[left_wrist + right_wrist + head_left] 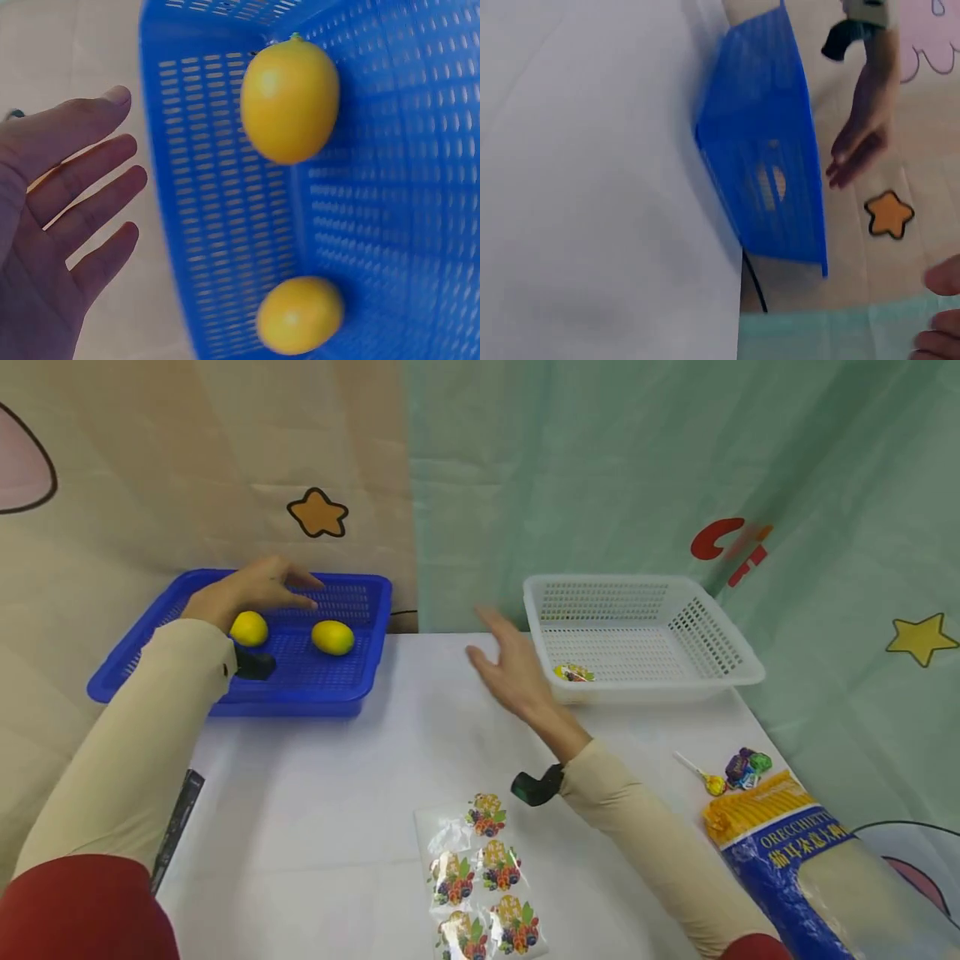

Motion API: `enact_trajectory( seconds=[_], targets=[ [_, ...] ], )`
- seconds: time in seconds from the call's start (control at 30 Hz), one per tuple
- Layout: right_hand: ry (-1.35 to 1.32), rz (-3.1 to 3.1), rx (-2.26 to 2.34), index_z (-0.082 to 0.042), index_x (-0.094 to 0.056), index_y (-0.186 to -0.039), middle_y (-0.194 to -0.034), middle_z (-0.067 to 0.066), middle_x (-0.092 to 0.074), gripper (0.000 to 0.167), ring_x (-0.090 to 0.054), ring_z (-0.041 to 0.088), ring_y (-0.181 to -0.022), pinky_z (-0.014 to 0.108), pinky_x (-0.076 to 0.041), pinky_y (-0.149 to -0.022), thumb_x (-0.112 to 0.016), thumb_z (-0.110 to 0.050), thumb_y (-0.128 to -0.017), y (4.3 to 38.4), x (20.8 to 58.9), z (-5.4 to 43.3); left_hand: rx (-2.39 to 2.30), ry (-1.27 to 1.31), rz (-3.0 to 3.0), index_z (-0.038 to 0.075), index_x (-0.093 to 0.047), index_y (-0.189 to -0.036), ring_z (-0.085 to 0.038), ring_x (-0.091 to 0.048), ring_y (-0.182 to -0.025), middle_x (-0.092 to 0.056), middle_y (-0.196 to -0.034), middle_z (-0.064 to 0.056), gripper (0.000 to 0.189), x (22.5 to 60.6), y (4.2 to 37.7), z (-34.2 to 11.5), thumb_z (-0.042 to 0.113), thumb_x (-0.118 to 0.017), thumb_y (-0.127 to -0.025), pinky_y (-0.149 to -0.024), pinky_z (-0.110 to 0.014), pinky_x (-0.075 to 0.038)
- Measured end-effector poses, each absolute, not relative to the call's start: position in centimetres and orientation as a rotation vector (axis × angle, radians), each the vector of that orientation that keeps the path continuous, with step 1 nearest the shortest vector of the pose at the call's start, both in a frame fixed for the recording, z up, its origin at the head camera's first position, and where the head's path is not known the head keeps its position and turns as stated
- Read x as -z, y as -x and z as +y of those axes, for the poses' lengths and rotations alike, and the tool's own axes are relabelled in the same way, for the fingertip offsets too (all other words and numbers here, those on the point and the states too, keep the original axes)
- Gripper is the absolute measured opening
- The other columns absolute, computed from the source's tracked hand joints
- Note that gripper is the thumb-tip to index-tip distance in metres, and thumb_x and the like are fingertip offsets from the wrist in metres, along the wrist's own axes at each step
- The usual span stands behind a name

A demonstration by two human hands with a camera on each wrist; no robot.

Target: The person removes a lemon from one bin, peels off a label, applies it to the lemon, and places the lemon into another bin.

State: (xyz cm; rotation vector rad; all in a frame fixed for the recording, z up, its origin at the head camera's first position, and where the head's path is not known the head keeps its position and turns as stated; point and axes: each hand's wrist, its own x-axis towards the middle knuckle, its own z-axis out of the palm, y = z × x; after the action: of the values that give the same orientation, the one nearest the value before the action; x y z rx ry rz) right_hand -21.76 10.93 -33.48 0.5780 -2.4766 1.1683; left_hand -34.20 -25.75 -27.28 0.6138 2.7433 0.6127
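Note:
My left hand (258, 587) hovers over the blue plastic basket (300, 706) at the left, fingers spread and holding nothing. Two yellow lemons lie in that basket: one lemon (249, 629) below the hand, partly behind the wrist, and another lemon (333, 637) to its right. In the left wrist view the left hand (41, 270) appears beside the basket's rim, apart from both lemons. My right hand (516, 675) is raised between the two baskets, near the white basket (645, 693), with extended fingers and nothing in them. A fruit-printed sticker (574, 672) lies inside the white basket.
A sheet of fruit stickers (501, 866) lies at the table's front middle. To the right are a lollipop (712, 783), wrapped candies (742, 768) and a bag of orecchiette pasta (780, 843). A dark flat strip (178, 827) lies beside the left forearm. Curtains hang behind.

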Motion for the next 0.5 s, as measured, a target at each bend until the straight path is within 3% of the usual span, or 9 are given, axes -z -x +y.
enact_trajectory(
  seconds=[0.17,0.5],
  targets=[
    [-0.613,-2.939,-1.307,-0.006,-0.020,-0.156,-0.162,0.008,-0.021,0.073,-0.020,0.019,-0.148,0.031,-0.018,-0.119,-0.056,-0.037,-0.100,22.0,34.1,4.7,-0.667,-0.538,2.680,-0.009,-0.051,-0.137,-0.049,-0.044,-0.127,-0.048,-0.139,-0.032,0.048,29.2,35.1,-25.5,0.013,-0.064,-0.096,-0.105,-0.061,-0.036],
    [-0.704,-3.010,-1.453,-0.002,-0.002,-0.156,-0.164,0.011,0.003,0.086,-0.001,0.018,-0.150,0.029,-0.007,-0.120,-0.056,-0.037,-0.100,21.4,35.4,-2.1,-0.641,-0.460,2.635,-0.005,-0.054,-0.135,-0.052,-0.034,-0.133,-0.045,-0.140,-0.033,0.051,32.6,35.6,-25.7,-0.008,-0.067,-0.086,-0.109,-0.068,-0.023]
  ],
)
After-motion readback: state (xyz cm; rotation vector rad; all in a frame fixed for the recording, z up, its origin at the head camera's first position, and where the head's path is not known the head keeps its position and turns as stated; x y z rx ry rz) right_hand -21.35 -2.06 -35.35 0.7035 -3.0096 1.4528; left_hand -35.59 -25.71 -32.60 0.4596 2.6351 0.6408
